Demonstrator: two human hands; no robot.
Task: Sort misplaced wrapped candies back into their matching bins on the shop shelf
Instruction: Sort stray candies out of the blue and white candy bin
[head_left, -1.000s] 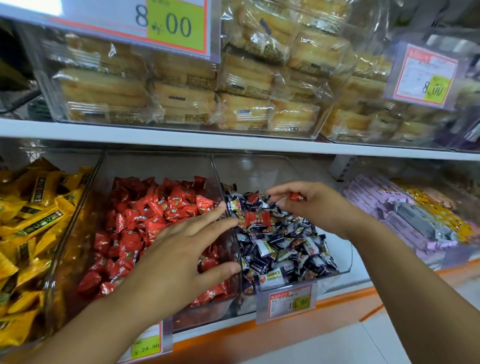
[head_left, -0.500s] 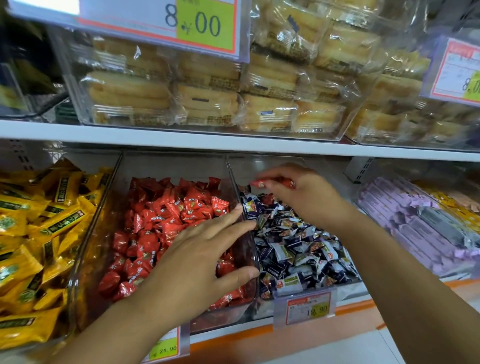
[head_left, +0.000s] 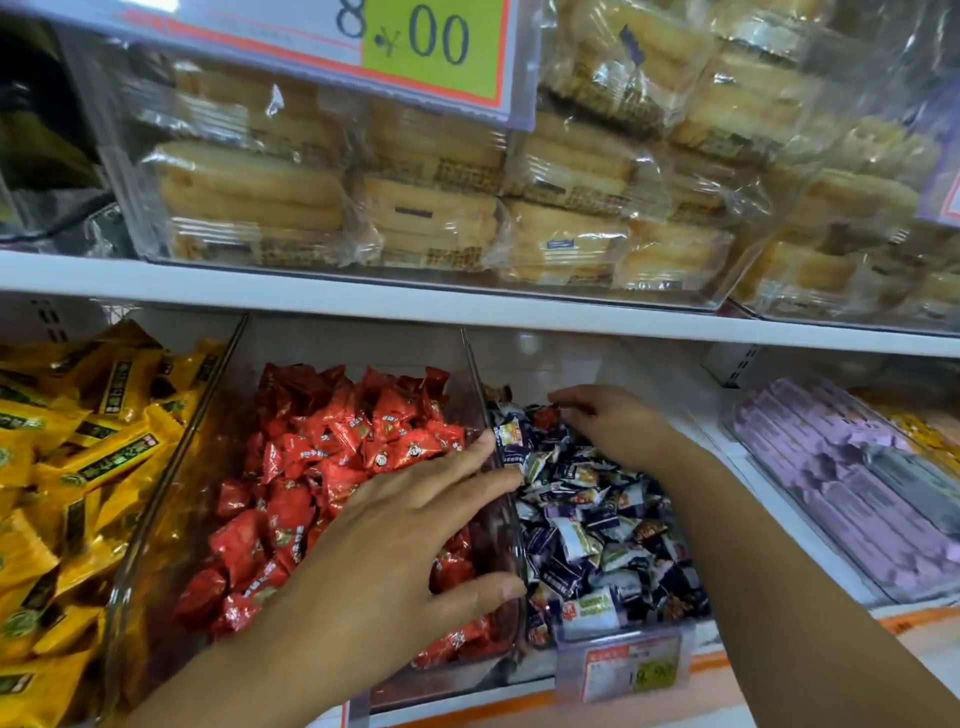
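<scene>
Right, the step in hand as I read it: get the stray red candy (head_left: 544, 417) out of the dark-wrapper bin (head_left: 597, 364) & over the divider (head_left: 480, 395) into the red bin (head_left: 208, 426). The stray lies on top of the dark candies (head_left: 597, 545) near that bin's back left corner, just beside the divider. The right hand (head_left: 613, 426) is over it, fingers (head_left: 569, 402) curled down w/ tips at the wrapper. I can't tell from here whether they've got a pinch on it or only touch it. The left hand (head_left: 395, 540) is spread flat w/ nothing in it, palm over the red candies (head_left: 332, 441), fingertips reaching the divider, thumb near the red bin's front right corner.

To do it well, imo: I pinch the stray by its body, not the crimped end, which prob. slips. One piece only, since dark wrappers lie tight against it & could ride along. I lift enough to clear the divider's top edge, hop left, then drop it toward the red bin's back edge, away from the left hand. The left hand could brace the divider so the bins don't shift. Then I scan the dark pile again: a few reddish bits show there, too small to tell if they're strays.
</scene>
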